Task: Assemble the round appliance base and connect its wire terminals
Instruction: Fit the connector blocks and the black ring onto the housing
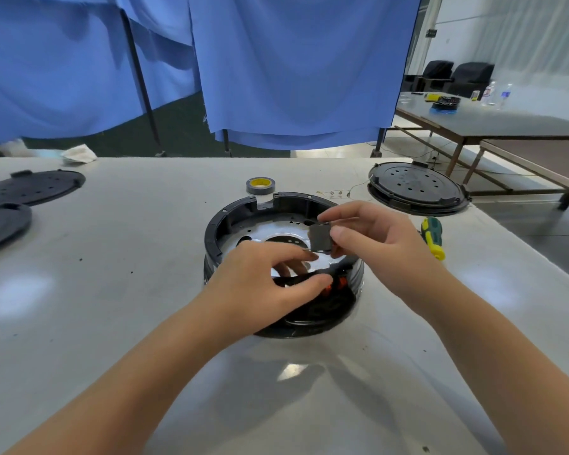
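Observation:
The round black appliance base (pixel 230 221) stands open on the table in front of me, its shiny metal plate showing inside. My right hand (pixel 375 238) pinches a small dark square part (pixel 320 237) above the base's right side. My left hand (pixel 266 280) reaches into the near side of the base, thumb and fingers pinching black wires (pixel 296 280) beside orange terminals (pixel 340 283). Much of the wiring is hidden under my left hand.
A roll of grey tape (pixel 260 185) sits behind the base. A round black cover (pixel 416 188) with thin wires lies at the right rear, two more black covers (pixel 30 187) at the left. A green-and-yellow screwdriver (pixel 433 237) lies right of my hand. Blue curtains hang behind the table.

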Demonstrator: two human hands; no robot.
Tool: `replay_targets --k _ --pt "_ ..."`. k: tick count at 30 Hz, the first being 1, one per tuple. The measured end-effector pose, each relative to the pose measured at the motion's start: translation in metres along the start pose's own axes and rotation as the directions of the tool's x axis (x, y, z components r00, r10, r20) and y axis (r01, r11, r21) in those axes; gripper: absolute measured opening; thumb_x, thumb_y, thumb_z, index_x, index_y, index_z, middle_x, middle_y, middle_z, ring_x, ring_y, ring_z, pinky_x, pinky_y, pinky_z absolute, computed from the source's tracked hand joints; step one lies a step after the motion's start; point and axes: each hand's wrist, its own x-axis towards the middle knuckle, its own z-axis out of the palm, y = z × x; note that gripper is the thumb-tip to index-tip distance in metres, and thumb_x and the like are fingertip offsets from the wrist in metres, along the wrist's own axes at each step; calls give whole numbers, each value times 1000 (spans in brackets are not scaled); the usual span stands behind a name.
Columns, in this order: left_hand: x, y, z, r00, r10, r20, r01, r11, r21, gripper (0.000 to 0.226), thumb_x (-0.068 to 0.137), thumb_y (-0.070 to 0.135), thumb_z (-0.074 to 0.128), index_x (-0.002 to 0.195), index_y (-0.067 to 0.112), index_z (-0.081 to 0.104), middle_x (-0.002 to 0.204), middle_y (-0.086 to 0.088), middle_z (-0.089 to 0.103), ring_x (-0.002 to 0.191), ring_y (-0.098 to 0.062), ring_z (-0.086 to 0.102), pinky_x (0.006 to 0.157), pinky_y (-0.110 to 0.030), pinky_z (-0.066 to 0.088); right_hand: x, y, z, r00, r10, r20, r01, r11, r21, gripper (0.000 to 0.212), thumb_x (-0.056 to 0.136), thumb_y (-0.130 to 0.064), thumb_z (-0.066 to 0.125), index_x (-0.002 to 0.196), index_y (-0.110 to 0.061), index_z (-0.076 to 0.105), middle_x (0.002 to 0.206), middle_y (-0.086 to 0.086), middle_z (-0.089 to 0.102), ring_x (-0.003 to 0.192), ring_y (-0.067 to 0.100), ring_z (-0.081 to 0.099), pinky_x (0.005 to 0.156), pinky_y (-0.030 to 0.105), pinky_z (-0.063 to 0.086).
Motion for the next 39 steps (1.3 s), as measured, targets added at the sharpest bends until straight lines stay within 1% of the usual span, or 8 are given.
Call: replay_targets --k 4,9,13,16,25,31,36,39 --pt "3 1 -6 993 -48 -111 38 995 -94 20 71 48 76 88 38 69 79 26 68 75 3 65 70 -3 43 -4 -1 1 997 -71 -31 71 997 18 24 90 -2 58 95 -22 69 78 -5 74 69 6 67 66 14 50" --pt "5 0 -13 987 14 -162 -35 991 -129 40 70 27 83 105 36 66 88 23 68 75 -2 67 74 -6 46 -6 4 7 998 -69 6 69 998 10 25 89 1 58 96 -21 69 85 -3 74 77 11 70 72 19 53" --pt "3 3 -14 989 71 -128 -87 988 -124 33 73 24 82 100 40 69 86 25 68 79 1 67 75 -4 44 -10 8 4 996 -78 46 77 997 15 25 87 -7 60 99 -24 71 90 1 74 85 21 70 76 30 58" --pt "4 3 -17 995 50 -83 -63 984 -164 29 78 26 78 96 46 66 85 28 68 83 4 66 76 -4 43 -15 11 1 993 -81 86 82 997 1 31 81 -14 64 109 -25 69 96 1 73 92 17 70 75 23 56" --pt "6 1 -18 995 50 82 -29 971 -236 26 91 38 48 91 29 72 84 11 73 86 -4 68 79 -15 50 -20 14 7 940 -334 69 336 872 -356 14 82 -19 69 96 -17 73 84 -9 69 79 9 66 72 22 55" --pt "6 0 -16 994 53 91 -33 977 -209 30 92 39 41 81 24 65 75 7 65 75 -3 60 70 -13 45 -24 18 10 946 -313 81 323 912 -252 60 74 -7 78 126 -25 53 87 -10 67 80 10 69 79 18 53" --pt "6 2 -16 993 53 105 -30 979 -203 29 97 30 42 75 25 60 63 21 56 64 6 54 63 -6 39 -25 14 13 917 -397 41 388 862 -326 39 74 -8 78 108 -19 64 88 -12 69 81 6 68 77 16 53" --pt "6 2 -16 994 28 105 -4 976 -219 34 99 31 40 81 15 64 70 12 61 69 2 57 65 -12 42 -26 10 13 904 -425 43 412 841 -352 38 73 -8 79 107 -18 64 89 -12 69 82 5 68 77 15 52"
